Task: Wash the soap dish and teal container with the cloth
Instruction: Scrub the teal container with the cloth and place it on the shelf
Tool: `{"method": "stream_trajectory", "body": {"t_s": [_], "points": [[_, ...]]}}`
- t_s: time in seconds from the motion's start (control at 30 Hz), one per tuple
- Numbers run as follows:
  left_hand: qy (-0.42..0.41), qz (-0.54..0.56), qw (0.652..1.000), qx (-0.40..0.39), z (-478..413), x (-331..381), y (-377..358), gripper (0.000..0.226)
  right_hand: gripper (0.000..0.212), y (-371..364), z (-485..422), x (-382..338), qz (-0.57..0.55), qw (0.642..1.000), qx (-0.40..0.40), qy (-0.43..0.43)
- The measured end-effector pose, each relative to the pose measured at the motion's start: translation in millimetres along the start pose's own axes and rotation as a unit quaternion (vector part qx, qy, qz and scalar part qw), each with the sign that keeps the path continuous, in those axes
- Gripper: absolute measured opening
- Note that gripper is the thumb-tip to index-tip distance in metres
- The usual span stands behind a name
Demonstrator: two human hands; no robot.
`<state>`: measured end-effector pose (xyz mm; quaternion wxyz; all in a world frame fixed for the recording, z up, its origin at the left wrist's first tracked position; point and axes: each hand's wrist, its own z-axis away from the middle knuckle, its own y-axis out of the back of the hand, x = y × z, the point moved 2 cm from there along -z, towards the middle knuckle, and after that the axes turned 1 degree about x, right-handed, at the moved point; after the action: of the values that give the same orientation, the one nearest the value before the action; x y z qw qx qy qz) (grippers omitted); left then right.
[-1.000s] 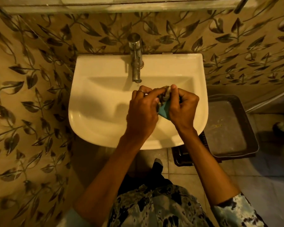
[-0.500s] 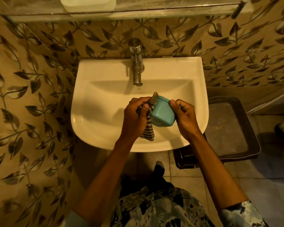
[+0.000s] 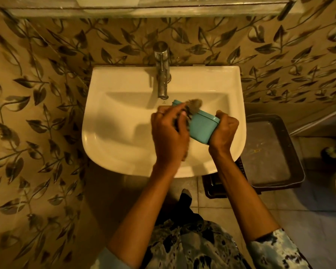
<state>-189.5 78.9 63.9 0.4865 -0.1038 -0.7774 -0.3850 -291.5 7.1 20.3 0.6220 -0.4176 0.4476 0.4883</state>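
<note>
Teal container (image 3: 202, 125) tilted over basin, blurred striped cloth (image 3: 194, 104) against rim.

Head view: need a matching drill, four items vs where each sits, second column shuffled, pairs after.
Items:
1. teal container
2. cloth
3. tap
4. dark tray

Places:
A. on the back rim of the sink, spout over the basin
B. gripped at its near end by the right hand
C. on the floor, right of the sink
D. bunched in the left hand, pressed against the container's top

Pairs: 1-B, 2-D, 3-A, 4-C
</note>
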Motion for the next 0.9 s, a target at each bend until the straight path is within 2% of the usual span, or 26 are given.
{"method": "stream_trajectory", "body": {"t_s": [0.07,0.1,0.17,0.23,0.3,0.37,0.43,0.5,0.57,0.63,0.7,0.77,0.87,0.9], "points": [[0.063,0.010,0.998,0.016,-16.1,-10.0,4.8,0.025,0.032,3.1,-3.8,-1.6,-0.016,0.999,0.020,-0.027],[0.065,0.002,0.998,0.013,-15.1,-8.8,4.0,0.026,0.033,5.3,-3.1,0.9,-0.024,0.999,0.029,-0.038],[0.011,-0.030,0.999,-0.029,8.7,7.4,-6.3,0.026,0.033,12.2,-0.5,11.7,-0.012,0.999,0.013,-0.037],[-0.084,-0.054,0.991,-0.083,44.2,27.4,-15.8,0.026,0.027,13.8,7.2,19.7,0.038,0.997,-0.047,-0.058],[-0.126,-0.059,0.987,-0.080,47.8,27.2,-13.5,0.025,0.031,7.2,6.9,12.4,0.006,0.998,-0.050,-0.043],[-0.067,-0.047,0.996,-0.035,19.1,12.7,-7.0,0.025,0.027,2.7,-0.5,1.0,-0.045,0.998,-0.003,-0.032],[0.021,-0.039,0.999,0.016,-15.0,-1.8,1.5,0.025,0.022,-1.8,-4.9,-4.9,-0.063,0.997,0.003,-0.039],[0.041,-0.043,0.998,0.027,-28.3,-5.7,0.9,0.027,0.021,-2.7,-5.5,-0.2,-0.061,0.996,0.011,-0.057],[0.005,-0.052,0.999,0.008,-14.5,9.4,-9.7,0.026,0.021,-5.2,-5.1,1.1,-0.071,0.996,0.012,-0.048],[-0.078,-0.067,0.994,-0.032,12.5,25.7,-21.3,0.026,0.025,-10.4,-7.0,0.3,-0.044,0.999,-0.004,-0.001],[-0.134,-0.066,0.987,-0.065,23.1,26.8,-21.6,0.028,0.027,-11.3,-7.9,-3.4,-0.052,0.998,-0.030,0.006],[-0.092,-0.051,0.993,-0.053,-0.3,10.8,-17.8,0.028,0.023,-7.3,-13.7,-4.7,-0.078,0.997,-0.014,-0.013],[0.041,-0.034,0.999,-0.003,-43.7,-10.9,-9.0,0.027,0.022,-3.1,-16.8,-2.6,-0.065,0.997,0.011,-0.037],[0.045,-0.029,0.999,-0.001,-47.5,-12.2,-9.4,0.027,0.022,-1.4,-16.3,0.8,-0.078,0.996,0.018,-0.042]]}}
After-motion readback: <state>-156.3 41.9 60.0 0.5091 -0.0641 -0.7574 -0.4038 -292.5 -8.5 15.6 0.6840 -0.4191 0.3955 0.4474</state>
